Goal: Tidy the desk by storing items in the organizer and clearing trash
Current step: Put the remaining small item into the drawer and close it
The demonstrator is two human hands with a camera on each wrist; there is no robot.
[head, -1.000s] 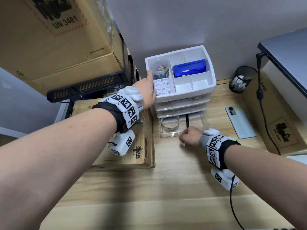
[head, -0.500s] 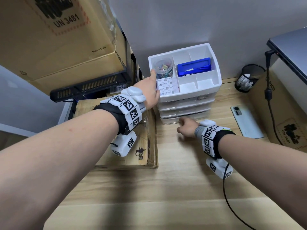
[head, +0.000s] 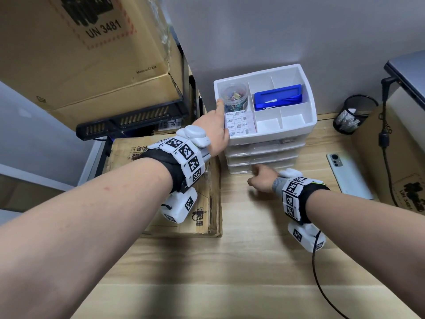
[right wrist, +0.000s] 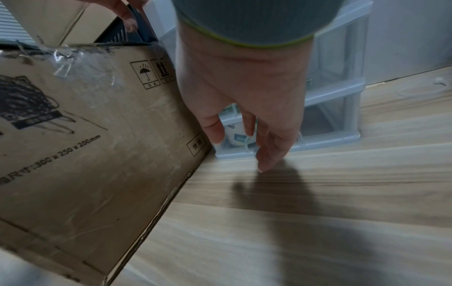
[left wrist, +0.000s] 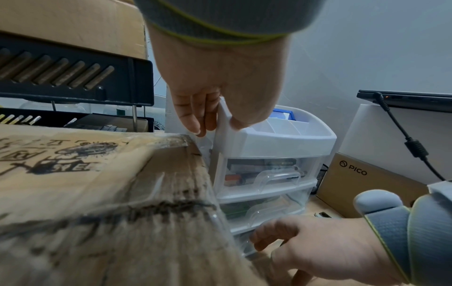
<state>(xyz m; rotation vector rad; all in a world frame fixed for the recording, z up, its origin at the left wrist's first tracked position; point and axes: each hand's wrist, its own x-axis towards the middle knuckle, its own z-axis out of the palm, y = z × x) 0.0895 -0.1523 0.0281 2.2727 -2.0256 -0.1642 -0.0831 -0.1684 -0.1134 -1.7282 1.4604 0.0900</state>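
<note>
Pale wooden desktop is being occupied at 12 o'clock by a white plastic drawer organizer; its left rim is being pinched by the left hand, while the bottom drawer is being touched by the right hand's relaxed, slightly spread fingers.

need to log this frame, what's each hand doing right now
Left hand: grips the top left rim of the organizer, thumb inside, fingers outside.
Right hand: open, fingers straight at the bottom drawer, holding nothing.

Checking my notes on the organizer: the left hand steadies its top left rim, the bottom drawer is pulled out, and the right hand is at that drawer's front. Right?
One thing is wrong: the bottom drawer is pushed in, flush with the drawers above, as the head view shows. The left hand does hold the organizer at its top left rim, and the right hand is at the drawer's front.
</note>
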